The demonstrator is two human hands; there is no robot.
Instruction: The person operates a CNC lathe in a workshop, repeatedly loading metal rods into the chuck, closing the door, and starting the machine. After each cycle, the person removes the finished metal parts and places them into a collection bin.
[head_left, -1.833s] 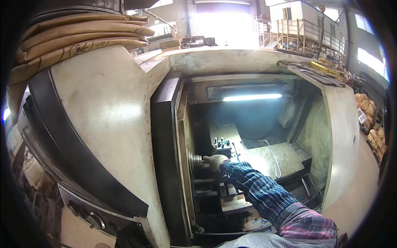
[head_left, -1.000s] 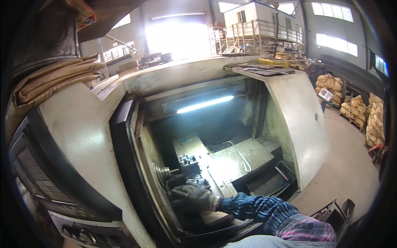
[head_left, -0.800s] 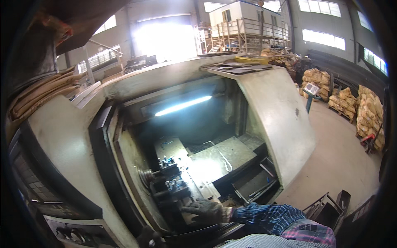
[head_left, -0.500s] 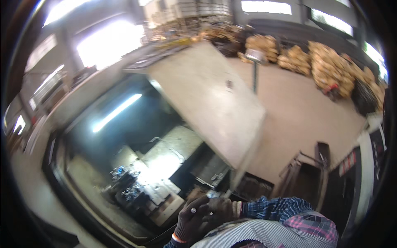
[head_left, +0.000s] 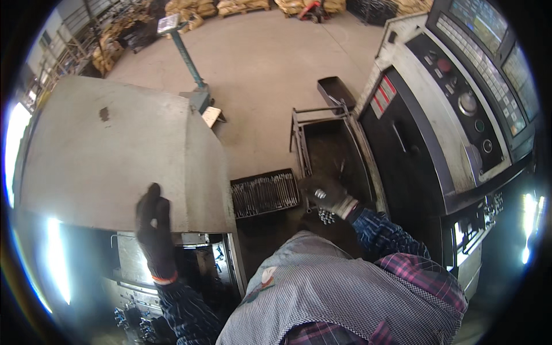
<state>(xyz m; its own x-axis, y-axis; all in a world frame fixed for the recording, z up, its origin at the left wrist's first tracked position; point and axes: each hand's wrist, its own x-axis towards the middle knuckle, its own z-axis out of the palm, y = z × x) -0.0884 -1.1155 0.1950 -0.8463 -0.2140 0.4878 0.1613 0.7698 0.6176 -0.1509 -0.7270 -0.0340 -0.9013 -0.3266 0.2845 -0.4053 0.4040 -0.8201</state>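
My left hand (head_left: 154, 233), in a dark knit glove with an orange cuff edge, is raised in front of the pale machine door (head_left: 109, 155). Its fingers point away from me, a gap shows beside the thumb, and nothing is seen in it. My right hand (head_left: 329, 194), also gloved, hovers by the near end of a dark metal trough (head_left: 368, 167). Its fingers look curled, and a small shiny spot shows at them; what they hold is unclear. Just below that hand are several small shiny metal ends (head_left: 326, 216). A black tray (head_left: 264, 194) of rod-like metal parts lies between my hands.
On the right stands a machine control panel (head_left: 468, 103) above a black door (head_left: 399, 135). At left, the lit machine opening (head_left: 135, 259) sits below the pale door. Beyond are a green post stand (head_left: 187, 60), a dark bin (head_left: 336, 92) and stacked sacks (head_left: 241, 6).
My view has swung right, from the machine opening toward the trough and control panel. My hands, close together before, are now apart: left by the pale door, right by the trough.
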